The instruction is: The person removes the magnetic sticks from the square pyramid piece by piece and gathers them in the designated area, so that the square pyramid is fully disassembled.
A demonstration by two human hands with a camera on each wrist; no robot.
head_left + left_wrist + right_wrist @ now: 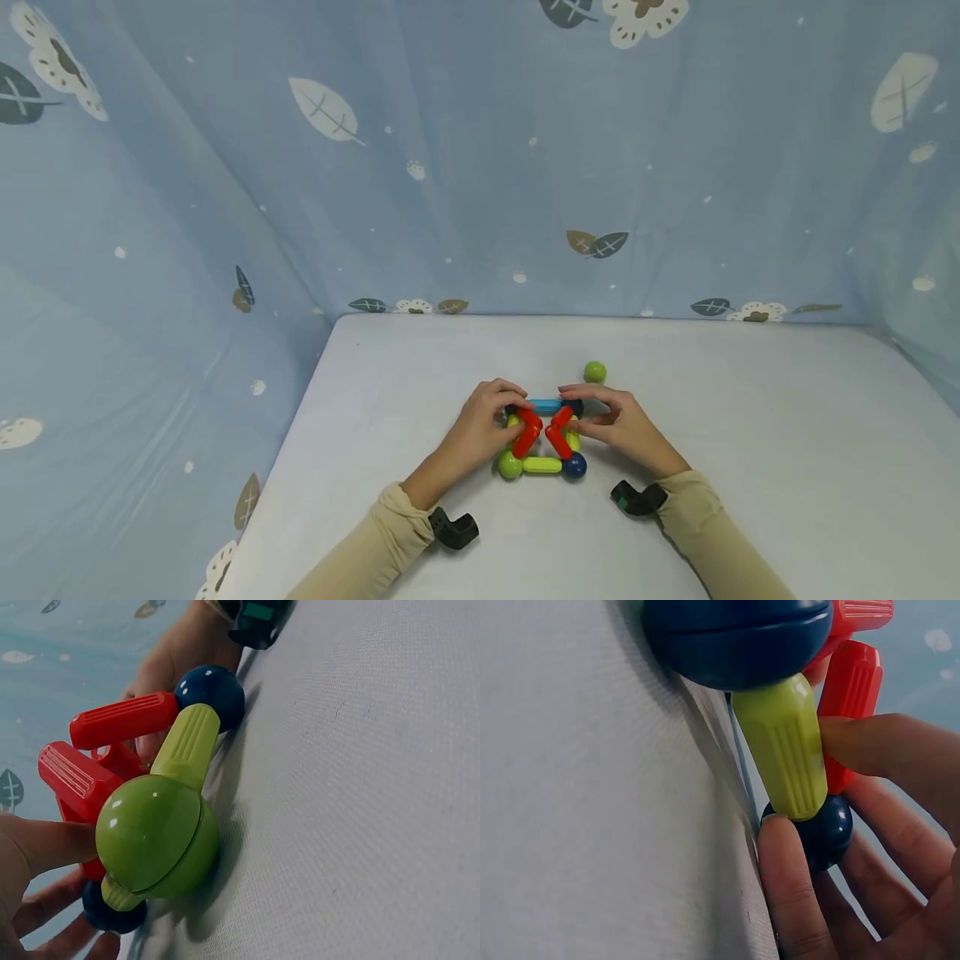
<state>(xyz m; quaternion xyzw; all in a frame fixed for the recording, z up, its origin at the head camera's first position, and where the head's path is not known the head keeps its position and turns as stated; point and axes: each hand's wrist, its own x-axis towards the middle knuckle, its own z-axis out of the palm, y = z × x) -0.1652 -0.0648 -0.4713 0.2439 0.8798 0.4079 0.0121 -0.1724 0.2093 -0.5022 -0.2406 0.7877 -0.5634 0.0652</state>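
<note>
A toy frame of magnetic rods and balls stands on the white table, and both hands hold it. My left hand grips its upper left corner, and my right hand pinches the upper right corner by a dark blue ball. A light blue rod spans the top between the fingers, with two red bent rods below it. Along the near edge lie a green ball, a yellow-green rod and another dark blue ball. My right fingers close round the lower ball and rod.
One loose green ball lies on the table just behind my right hand. Blue leaf-patterned cloth walls the table at the back and both sides. Black wrist cameras sit on both sleeves.
</note>
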